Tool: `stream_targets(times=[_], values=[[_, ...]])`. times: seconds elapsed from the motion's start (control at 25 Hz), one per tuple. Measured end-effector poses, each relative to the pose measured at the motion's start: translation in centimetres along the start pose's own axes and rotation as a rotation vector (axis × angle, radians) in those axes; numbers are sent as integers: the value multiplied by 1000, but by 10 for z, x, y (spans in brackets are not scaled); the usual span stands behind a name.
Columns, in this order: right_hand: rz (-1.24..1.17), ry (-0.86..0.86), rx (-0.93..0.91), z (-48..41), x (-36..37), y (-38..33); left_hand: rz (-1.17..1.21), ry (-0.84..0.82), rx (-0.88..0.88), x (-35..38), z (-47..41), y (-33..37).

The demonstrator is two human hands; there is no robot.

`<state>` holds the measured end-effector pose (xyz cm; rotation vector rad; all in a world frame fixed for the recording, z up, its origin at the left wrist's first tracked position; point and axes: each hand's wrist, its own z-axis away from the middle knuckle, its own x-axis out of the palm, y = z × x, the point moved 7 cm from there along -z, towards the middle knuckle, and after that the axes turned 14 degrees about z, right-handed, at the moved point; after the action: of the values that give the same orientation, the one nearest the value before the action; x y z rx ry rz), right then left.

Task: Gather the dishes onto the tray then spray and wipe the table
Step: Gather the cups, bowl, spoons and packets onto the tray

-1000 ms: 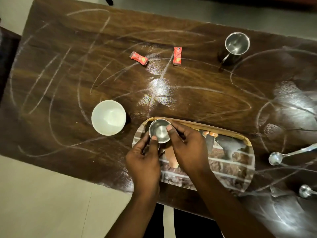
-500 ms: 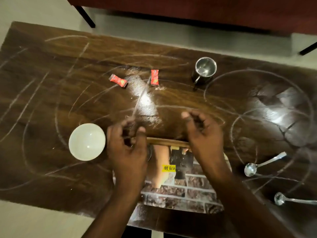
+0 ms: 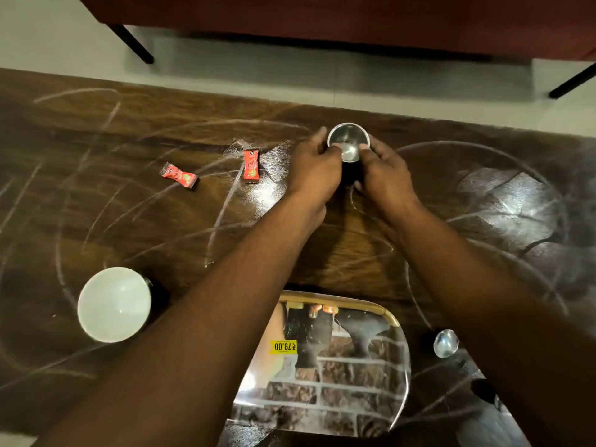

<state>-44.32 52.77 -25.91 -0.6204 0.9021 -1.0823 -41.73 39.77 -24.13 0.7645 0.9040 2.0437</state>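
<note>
While upright, steel mug [image 3: 348,144] between hands [image 3: 314,171] [image 3: 385,172]

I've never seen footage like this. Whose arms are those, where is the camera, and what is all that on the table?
No machine here: these are a person's bare arms, filmed by a camera worn on their head, looking down. The left hand and right hand grip a steel mug from either side, toward the far edge of the white-streaked wooden table. Also there: a white bowl, a red sachet, another red sachet, a spoon partly hidden by the right arm, and, nearest the person, a shiny tray with a yellow sticker.
</note>
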Motion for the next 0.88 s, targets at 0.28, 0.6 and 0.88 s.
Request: stream_targets(times=[0.28,0.6,0.88], values=[[35,65,-90,28,3,-17,103,134,133,-25,25,1],[-47,-2,-161,167,24,0,231,333,213,-108,160,-24],[124,-56,2,234,54,81,337,427,28,-167,238,-105]])
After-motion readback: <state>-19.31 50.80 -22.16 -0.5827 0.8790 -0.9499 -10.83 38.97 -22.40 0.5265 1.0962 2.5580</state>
